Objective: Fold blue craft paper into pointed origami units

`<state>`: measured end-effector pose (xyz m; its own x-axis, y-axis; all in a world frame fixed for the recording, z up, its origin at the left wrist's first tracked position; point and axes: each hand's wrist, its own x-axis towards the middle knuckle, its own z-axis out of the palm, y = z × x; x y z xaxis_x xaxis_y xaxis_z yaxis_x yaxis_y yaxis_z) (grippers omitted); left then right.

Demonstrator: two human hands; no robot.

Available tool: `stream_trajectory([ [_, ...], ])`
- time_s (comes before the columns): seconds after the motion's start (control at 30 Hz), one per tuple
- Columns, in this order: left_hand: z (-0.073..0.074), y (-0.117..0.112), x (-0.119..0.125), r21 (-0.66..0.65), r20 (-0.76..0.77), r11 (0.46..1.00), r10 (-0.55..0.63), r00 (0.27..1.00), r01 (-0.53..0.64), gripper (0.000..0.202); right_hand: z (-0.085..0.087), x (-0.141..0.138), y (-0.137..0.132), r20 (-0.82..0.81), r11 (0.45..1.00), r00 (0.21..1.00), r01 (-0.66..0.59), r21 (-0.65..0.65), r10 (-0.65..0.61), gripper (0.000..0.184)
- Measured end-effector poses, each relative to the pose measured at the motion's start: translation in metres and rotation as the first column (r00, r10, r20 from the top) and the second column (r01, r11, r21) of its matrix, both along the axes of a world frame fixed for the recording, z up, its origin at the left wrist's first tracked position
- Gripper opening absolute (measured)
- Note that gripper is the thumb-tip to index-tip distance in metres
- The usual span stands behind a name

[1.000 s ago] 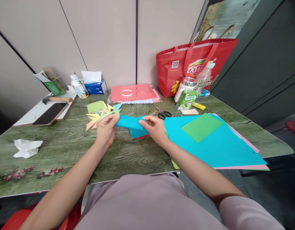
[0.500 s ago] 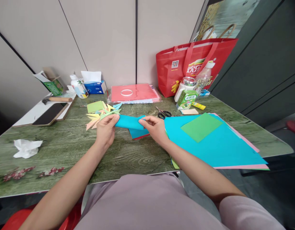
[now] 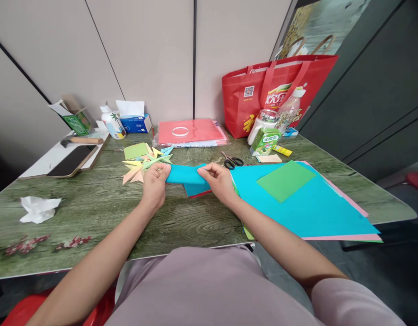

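Note:
A folded strip of blue paper is stretched between my two hands, above the table. My left hand pinches its left end, thumb on top. At the other end, my right hand grips it between thumb and fingers. Below the strip, partly covered by it, lies a small stack of blue and red paper. Several pointed folded paper pieces in yellow, green, peach and blue lie just beyond my left hand. Scissors with black handles rest beyond my right hand.
Large blue sheets with a green sheet on top lie at right. Behind stand a red bag, a green drink carton and a tissue box. A phone, hammer and crumpled tissue lie at left.
My left hand has shifted slightly right and turned a little, still pinching the blue paper. The strip now looks straighter. My right hand has barely moved.

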<state>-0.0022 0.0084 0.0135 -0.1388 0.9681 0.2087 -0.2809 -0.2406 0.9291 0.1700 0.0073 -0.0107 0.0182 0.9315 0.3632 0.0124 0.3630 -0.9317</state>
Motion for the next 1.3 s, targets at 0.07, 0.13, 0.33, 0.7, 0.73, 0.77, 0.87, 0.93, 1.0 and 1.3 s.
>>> stream_trajectory([
  [0.07,-0.003,0.002,0.000,0.004,-0.005,1.000,0.015,1.000,-0.015,0.034,0.000,-0.001,0.000,-0.025,0.999,1.000,-0.018,-0.028,0.018,0.025],
  [0.13,-0.005,0.003,0.000,0.000,-0.006,0.999,0.034,0.999,-0.034,0.036,0.000,-0.002,0.001,-0.037,0.996,0.998,-0.044,-0.080,0.041,0.028],
  [0.33,-0.010,0.006,0.000,0.004,-0.066,0.991,0.131,0.989,-0.131,0.036,-0.003,-0.004,0.004,-0.154,0.970,0.979,-0.162,-0.183,0.134,0.031],
  [0.7,-0.007,0.002,0.002,-0.073,-0.127,0.997,-0.004,0.992,-0.005,0.031,0.008,0.000,0.002,-0.205,0.955,0.966,-0.202,-0.216,0.158,0.037],
  [0.73,-0.007,0.002,0.002,-0.090,-0.127,0.996,-0.010,0.992,-0.001,0.031,0.008,0.000,0.002,-0.200,0.955,0.967,-0.200,-0.220,0.157,0.037],
  [0.77,-0.007,0.002,0.001,-0.103,-0.126,0.995,-0.017,0.992,0.004,0.031,0.008,0.001,0.003,-0.193,0.955,0.969,-0.200,-0.222,0.158,0.038],
  [0.87,-0.007,0.002,-0.001,-0.134,-0.118,0.989,-0.071,0.990,0.055,0.030,0.005,0.003,0.005,-0.167,0.956,0.973,-0.195,-0.218,0.160,0.037],
  [0.93,-0.005,0.003,-0.004,-0.167,-0.120,0.980,-0.127,0.985,0.106,0.032,0.002,0.005,0.007,-0.149,0.958,0.975,-0.197,-0.208,0.168,0.036],
  [1.0,-0.003,0.003,-0.006,-0.214,-0.132,0.966,-0.173,0.976,0.143,0.036,0.001,0.007,0.008,-0.136,0.958,0.974,-0.207,-0.200,0.182,0.034],
  [1.3,0.005,0.002,-0.009,-0.365,-0.147,0.897,-0.320,0.936,0.249,0.033,0.001,0.008,0.006,-0.074,0.929,0.955,-0.295,-0.223,0.286,0.029],
])
